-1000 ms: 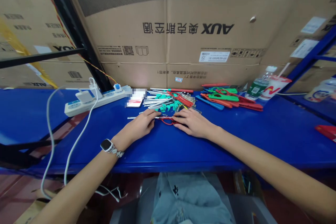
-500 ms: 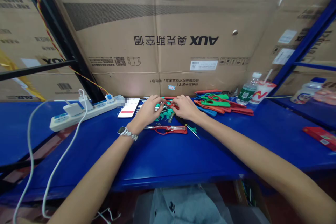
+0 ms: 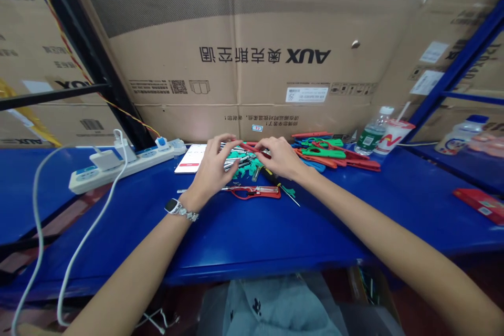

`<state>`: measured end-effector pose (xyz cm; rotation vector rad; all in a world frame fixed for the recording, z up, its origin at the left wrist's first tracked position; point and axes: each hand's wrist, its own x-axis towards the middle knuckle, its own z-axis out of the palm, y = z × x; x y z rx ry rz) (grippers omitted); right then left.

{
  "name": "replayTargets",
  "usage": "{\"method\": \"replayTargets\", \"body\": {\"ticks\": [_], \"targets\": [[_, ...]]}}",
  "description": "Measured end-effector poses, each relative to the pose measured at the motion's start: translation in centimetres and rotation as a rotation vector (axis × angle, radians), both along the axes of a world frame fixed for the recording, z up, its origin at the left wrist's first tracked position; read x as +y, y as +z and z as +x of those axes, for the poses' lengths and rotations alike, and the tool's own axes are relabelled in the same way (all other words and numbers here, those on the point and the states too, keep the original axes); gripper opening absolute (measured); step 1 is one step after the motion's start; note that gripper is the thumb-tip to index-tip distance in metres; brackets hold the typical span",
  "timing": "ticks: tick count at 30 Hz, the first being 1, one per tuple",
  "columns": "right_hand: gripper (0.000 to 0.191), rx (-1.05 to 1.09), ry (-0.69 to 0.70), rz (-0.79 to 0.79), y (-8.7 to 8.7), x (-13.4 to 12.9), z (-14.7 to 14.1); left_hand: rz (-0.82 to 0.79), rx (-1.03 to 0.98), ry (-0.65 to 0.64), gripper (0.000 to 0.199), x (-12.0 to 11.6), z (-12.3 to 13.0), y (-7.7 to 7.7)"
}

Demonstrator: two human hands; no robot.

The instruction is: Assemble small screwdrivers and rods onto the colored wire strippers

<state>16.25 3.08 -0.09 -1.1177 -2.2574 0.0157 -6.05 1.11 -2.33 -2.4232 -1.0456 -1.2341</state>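
My right hand [image 3: 279, 158] pinches a red plastic piece [image 3: 252, 149], which looks like part of a lighter handle. Its far side is partly hidden. To the left, my left hand [image 3: 212, 165] has its fingers arched and thumb apart, with the index fingertip close to the red piece's left end. Small green plastic parts [image 3: 247, 169] and thin metal tubes lie in a heap between the hands. In front rests a red long-nosed lighter [image 3: 260, 192] with its inside showing. A screwdriver [image 3: 272, 174] with a black and yellow handle lies beside it, partly under my right hand.
Red, green, orange and blue lighter handles [image 3: 334, 155] are piled at right, near a water bottle [image 3: 369, 134] and a cup with a straw [image 3: 394, 137]. A phone [image 3: 189, 160] and a power strip [image 3: 118, 165] lie left. A large carton [image 3: 252, 21] stands behind.
My left hand has moved slightly left and opened, its thumb away from the parts. My right hand stays close to its place with the red piece. The view has shifted a little.
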Motion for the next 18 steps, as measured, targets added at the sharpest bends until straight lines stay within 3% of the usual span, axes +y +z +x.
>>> {"method": "replayTargets", "body": {"ticks": [4, 8, 10, 14, 18], "targets": [[0.016, 0.259, 0.15, -0.166, 0.0, -2.1, 1.3, 0.033, 0.129, -0.039, 0.05, -1.0, 0.7, 0.8], [0.018, 0.283, 0.161, -0.188, -1.0, -2.6, 2.4, 0.001, 0.158, -0.084, 0.042, -1.3, 1.2, 0.9], [0.014, 0.229, 0.115, -0.116, -1.5, -2.1, 2.9, -0.008, 0.106, -0.076, 0.039, -1.1, 1.0, 0.7], [0.011, 0.055, -0.126, 0.04, -2.7, -0.7, 3.4, -0.078, 0.06, -0.051, 0.026, -0.2, 0.2, -0.1], [0.012, -0.073, -0.231, 0.074, -3.8, 0.0, 2.8, -0.192, 0.123, -0.043, 0.015, 0.6, -0.1, -0.9]]}}
